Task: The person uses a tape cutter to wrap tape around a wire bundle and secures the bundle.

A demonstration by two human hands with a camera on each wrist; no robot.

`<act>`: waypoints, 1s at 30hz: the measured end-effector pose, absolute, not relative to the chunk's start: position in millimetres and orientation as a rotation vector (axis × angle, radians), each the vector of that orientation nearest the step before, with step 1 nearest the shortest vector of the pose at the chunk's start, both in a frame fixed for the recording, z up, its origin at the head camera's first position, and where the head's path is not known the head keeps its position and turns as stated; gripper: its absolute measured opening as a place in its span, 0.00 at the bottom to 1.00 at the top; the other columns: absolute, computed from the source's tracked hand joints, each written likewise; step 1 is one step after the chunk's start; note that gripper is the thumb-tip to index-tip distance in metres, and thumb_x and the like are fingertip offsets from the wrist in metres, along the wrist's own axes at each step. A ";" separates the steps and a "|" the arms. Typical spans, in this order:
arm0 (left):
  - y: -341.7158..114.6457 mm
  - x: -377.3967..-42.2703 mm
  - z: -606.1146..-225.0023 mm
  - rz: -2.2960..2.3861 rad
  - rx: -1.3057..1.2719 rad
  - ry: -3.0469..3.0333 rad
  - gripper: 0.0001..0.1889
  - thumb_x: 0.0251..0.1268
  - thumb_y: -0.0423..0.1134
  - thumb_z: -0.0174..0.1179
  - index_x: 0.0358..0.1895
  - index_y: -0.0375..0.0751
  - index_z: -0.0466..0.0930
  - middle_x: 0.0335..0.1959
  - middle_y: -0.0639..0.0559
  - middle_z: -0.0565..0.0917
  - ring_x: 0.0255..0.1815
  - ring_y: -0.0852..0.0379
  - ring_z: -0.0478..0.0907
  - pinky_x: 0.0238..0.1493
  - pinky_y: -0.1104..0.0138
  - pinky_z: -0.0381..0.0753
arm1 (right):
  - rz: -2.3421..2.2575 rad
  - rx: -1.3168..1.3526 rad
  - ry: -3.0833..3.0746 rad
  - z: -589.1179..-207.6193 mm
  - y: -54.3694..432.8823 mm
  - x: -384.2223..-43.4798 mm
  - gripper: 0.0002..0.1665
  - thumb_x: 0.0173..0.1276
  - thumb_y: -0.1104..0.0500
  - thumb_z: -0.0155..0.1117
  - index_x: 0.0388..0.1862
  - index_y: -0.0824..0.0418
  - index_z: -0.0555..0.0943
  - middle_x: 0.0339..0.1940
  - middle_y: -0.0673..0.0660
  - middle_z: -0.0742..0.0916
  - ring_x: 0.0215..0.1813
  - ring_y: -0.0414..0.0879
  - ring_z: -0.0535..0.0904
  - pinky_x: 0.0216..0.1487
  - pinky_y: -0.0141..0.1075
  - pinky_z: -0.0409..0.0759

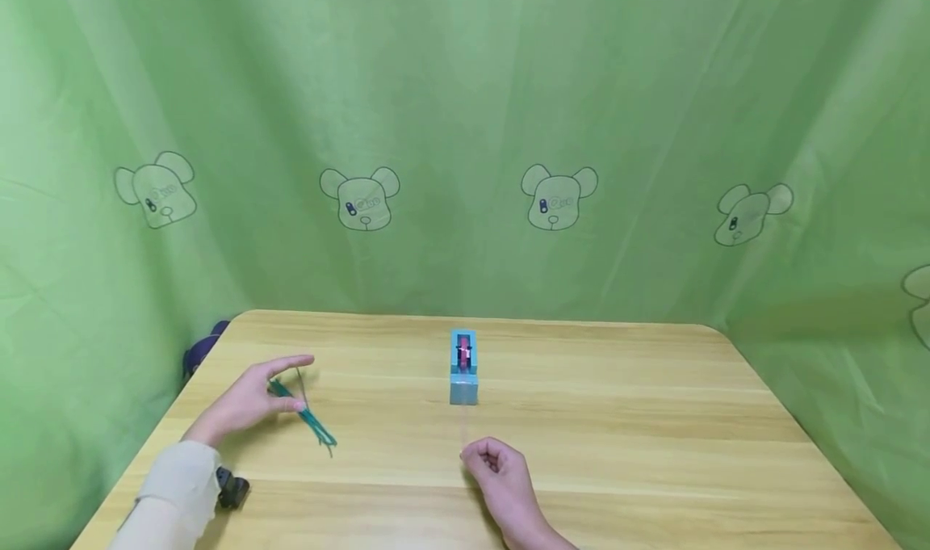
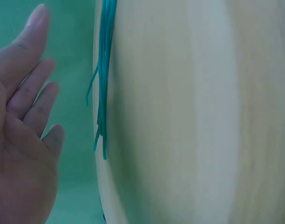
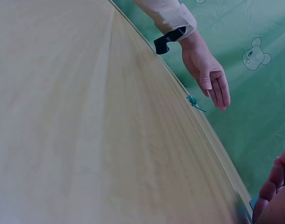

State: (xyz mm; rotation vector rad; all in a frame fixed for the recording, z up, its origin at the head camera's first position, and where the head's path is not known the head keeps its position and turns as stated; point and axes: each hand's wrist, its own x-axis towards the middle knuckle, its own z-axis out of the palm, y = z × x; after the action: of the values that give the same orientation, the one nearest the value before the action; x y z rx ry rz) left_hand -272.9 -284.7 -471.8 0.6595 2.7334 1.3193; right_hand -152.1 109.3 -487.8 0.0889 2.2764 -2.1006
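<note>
Fingers [image 1: 292,363] spread, the left hand [image 1: 243,398] hovers beside teal strands [image 1: 318,427] at the table's [image 1: 632,421] left, perhaps held wide to allow room round them. Mid-table, a blue dispenser [image 1: 463,388] faces the person, probably so the tape [image 1: 464,425] pulls straight towards the right hand [image 1: 503,479], which pinches its free end, apparently to hold it taut.

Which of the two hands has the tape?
The right hand: its fingertips pinch the faint tape running from the dispenser. The left hand is spread open beside the teal strings.
</note>
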 end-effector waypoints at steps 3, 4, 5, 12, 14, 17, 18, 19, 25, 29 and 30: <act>-286.9 -273.8 -474.4 1.317 0.655 2.719 0.40 0.49 0.38 0.75 0.70 0.40 0.70 0.70 0.44 0.71 0.72 0.34 0.58 0.67 0.38 0.54 | -2.101 0.092 2.270 -488.2 110.3 -151.5 0.10 0.69 0.62 0.62 0.40 0.70 0.81 0.36 0.58 0.83 0.39 0.46 0.74 0.39 0.32 0.74; -287.7 -274.1 -475.1 1.314 0.655 2.715 0.40 0.49 0.38 0.75 0.69 0.40 0.70 0.69 0.43 0.71 0.72 0.34 0.58 0.67 0.38 0.54 | -2.099 0.094 2.269 -488.3 110.4 -151.4 0.10 0.69 0.62 0.62 0.40 0.70 0.81 0.36 0.58 0.82 0.39 0.46 0.74 0.40 0.32 0.74; -288.4 -274.4 -475.8 1.311 0.655 2.713 0.40 0.49 0.38 0.75 0.69 0.39 0.70 0.69 0.43 0.71 0.72 0.34 0.59 0.67 0.38 0.54 | -2.096 0.098 2.271 -488.5 110.6 -151.4 0.10 0.69 0.62 0.62 0.40 0.70 0.81 0.36 0.57 0.82 0.39 0.46 0.74 0.40 0.32 0.74; -293.0 -277.0 -477.9 1.249 0.641 2.732 0.37 0.49 0.36 0.75 0.67 0.40 0.73 0.69 0.39 0.70 0.70 0.33 0.61 0.67 0.38 0.56 | -2.087 0.098 2.275 -490.8 111.6 -151.3 0.09 0.70 0.63 0.61 0.41 0.71 0.81 0.36 0.56 0.83 0.40 0.46 0.74 0.41 0.32 0.75; -293.9 -278.0 -477.2 1.227 0.643 2.733 0.37 0.49 0.34 0.75 0.67 0.40 0.74 0.69 0.38 0.70 0.70 0.32 0.61 0.67 0.37 0.55 | -2.088 0.103 2.271 -491.3 111.6 -151.9 0.09 0.70 0.63 0.61 0.41 0.71 0.81 0.35 0.56 0.83 0.40 0.46 0.74 0.41 0.32 0.75; -294.8 -279.1 -476.3 1.196 0.652 2.733 0.35 0.49 0.32 0.74 0.66 0.40 0.75 0.69 0.36 0.69 0.71 0.31 0.59 0.67 0.36 0.53 | -2.089 0.110 2.267 -491.6 111.6 -152.7 0.10 0.70 0.63 0.61 0.41 0.71 0.81 0.34 0.55 0.82 0.39 0.45 0.74 0.40 0.32 0.74; -294.9 -279.4 -476.1 1.187 0.655 2.731 0.34 0.50 0.31 0.73 0.65 0.40 0.75 0.69 0.35 0.69 0.71 0.30 0.58 0.67 0.36 0.52 | -2.090 0.112 2.266 -491.5 111.6 -152.7 0.10 0.70 0.63 0.61 0.41 0.71 0.81 0.34 0.55 0.82 0.38 0.45 0.73 0.40 0.32 0.74; -294.9 -279.7 -476.0 1.180 0.658 2.728 0.34 0.50 0.31 0.73 0.65 0.40 0.76 0.69 0.35 0.68 0.71 0.30 0.58 0.67 0.36 0.52 | -2.091 0.114 2.267 -491.4 111.6 -152.7 0.10 0.70 0.63 0.61 0.41 0.71 0.81 0.34 0.55 0.82 0.38 0.45 0.73 0.39 0.32 0.74; -294.7 -281.6 -476.3 1.153 0.669 2.726 0.31 0.50 0.29 0.72 0.62 0.41 0.78 0.70 0.33 0.67 0.71 0.30 0.58 0.67 0.37 0.52 | -2.088 0.119 2.273 -489.0 111.0 -151.2 0.10 0.70 0.63 0.61 0.41 0.71 0.81 0.36 0.56 0.83 0.39 0.45 0.73 0.40 0.32 0.74; -294.6 -283.9 -477.0 1.139 0.674 2.729 0.28 0.50 0.28 0.72 0.59 0.42 0.81 0.69 0.32 0.68 0.71 0.29 0.58 0.67 0.36 0.52 | -2.089 0.123 2.273 -488.7 110.6 -151.2 0.10 0.71 0.63 0.61 0.41 0.71 0.81 0.36 0.57 0.83 0.40 0.45 0.73 0.40 0.32 0.74; -294.5 -284.5 -477.3 1.133 0.675 2.733 0.27 0.50 0.28 0.72 0.58 0.42 0.81 0.69 0.32 0.67 0.71 0.29 0.58 0.67 0.36 0.50 | -2.088 0.123 2.274 -488.9 110.6 -151.4 0.10 0.71 0.63 0.61 0.41 0.71 0.81 0.36 0.56 0.83 0.40 0.45 0.73 0.40 0.32 0.74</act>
State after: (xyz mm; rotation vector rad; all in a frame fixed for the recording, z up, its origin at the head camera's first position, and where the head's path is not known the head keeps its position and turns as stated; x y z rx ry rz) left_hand -284.5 -294.5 -477.3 0.6752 2.7327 1.1328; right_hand -151.4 110.6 -488.9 0.1228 2.2743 -2.0883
